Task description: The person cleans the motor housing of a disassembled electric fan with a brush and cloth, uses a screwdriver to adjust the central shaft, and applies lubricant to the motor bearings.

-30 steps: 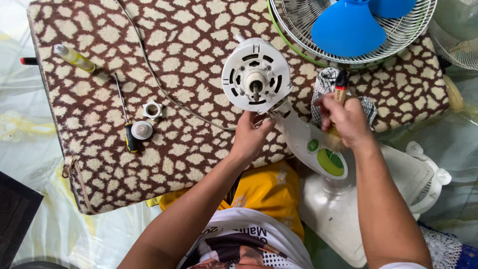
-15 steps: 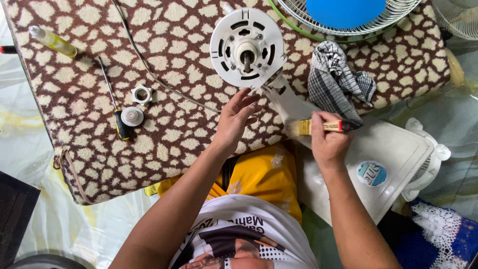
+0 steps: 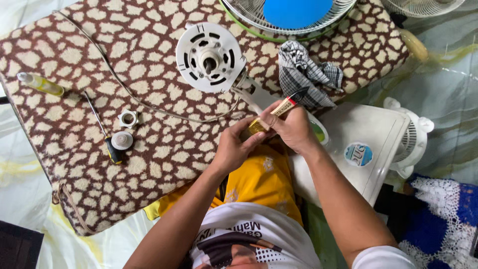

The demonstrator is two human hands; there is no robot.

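Note:
Both hands meet just below a white round fan motor housing lying on a brown spotted mat. My right hand grips a small yellow tube with a dark tip that points up and right. My left hand pinches the lower end of the same tube. The tube is held above the fan's white neck, close to a crumpled checkered cloth.
A screwdriver, a white ring nut, a round cap and a small yellowish bottle lie on the mat's left. A thin cord crosses it. A fan grille with blue blade is at top, the white fan base at right.
My right hand has carried the tube up and left to my left hand. My left hand has left the fan's neck and taken the tube's lower end.

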